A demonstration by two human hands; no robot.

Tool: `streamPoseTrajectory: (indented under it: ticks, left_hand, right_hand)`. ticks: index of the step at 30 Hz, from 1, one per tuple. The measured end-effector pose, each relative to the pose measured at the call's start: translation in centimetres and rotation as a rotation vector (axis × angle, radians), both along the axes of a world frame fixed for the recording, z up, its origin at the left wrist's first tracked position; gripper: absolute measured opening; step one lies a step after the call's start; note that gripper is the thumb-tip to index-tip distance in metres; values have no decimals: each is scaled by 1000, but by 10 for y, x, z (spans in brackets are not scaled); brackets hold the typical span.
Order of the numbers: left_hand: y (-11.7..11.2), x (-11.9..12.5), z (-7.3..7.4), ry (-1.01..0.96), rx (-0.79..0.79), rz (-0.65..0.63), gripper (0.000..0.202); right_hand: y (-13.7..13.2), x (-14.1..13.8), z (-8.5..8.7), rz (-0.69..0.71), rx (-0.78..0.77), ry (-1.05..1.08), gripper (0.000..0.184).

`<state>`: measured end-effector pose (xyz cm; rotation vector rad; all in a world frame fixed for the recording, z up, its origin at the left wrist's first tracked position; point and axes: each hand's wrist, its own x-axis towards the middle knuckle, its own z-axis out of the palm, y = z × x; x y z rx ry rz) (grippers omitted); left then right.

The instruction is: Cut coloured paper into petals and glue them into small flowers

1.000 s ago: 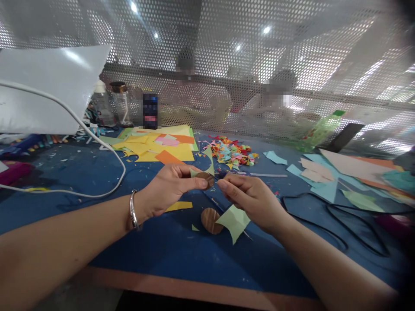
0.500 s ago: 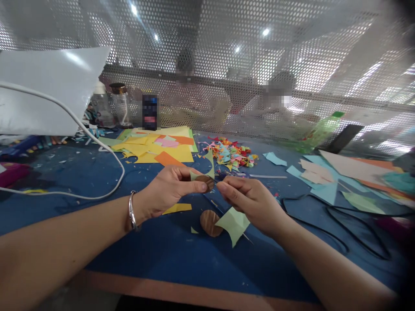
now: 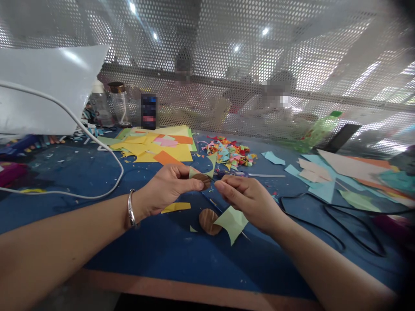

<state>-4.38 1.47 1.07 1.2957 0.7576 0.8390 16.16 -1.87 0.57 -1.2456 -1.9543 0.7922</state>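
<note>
My left hand (image 3: pixel 170 183) is closed on a round wooden disc (image 3: pixel 201 178), thumb on its face, with a piece of pale green paper (image 3: pixel 212 163) behind it. My right hand (image 3: pixel 249 196) pinches a thin dark tool (image 3: pixel 212 179) whose tip meets the disc's right edge; the fingers hide most of it, and its kind cannot be made out. Below the hands a second wooden disc (image 3: pixel 207 221) lies on the blue table, partly under a notched pale green paper piece (image 3: pixel 232 222). A yellow strip (image 3: pixel 177 207) rests near my left hand.
A heap of colourful paper scraps (image 3: pixel 233 153) and stacked yellow sheets (image 3: pixel 155 149) lie behind the hands. A white cable (image 3: pixel 121 172) loops at left, a black cord (image 3: pixel 327 207) at right. Bottles (image 3: pixel 118 103) and a phone (image 3: pixel 149 111) stand before a perforated metal screen (image 3: pixel 210 52).
The hands, disc and paper stay nearly in place; the dark tool's tip has shifted only slightly at the disc's edge. The whole view has moved a little.
</note>
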Motion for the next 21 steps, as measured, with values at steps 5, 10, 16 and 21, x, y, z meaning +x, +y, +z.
streamPoseTrajectory:
  ticks: [5,10,16,21]
  left_hand:
    - [0,1,1,7,-21,3,9]
    - [-1,3,5,26,-29,17,6]
    - [1,2,1,26,-34,13,8]
    - [2,1,-3,11,-62,-5,14]
  right_hand:
    - [0,0,-2,-8,-20,13,48]
    - [2,-1,-4,5,-30,32,50]
    - [3,0,-8,6,-29,46,50]
    - [4,0,-9,14,-52,66,49]
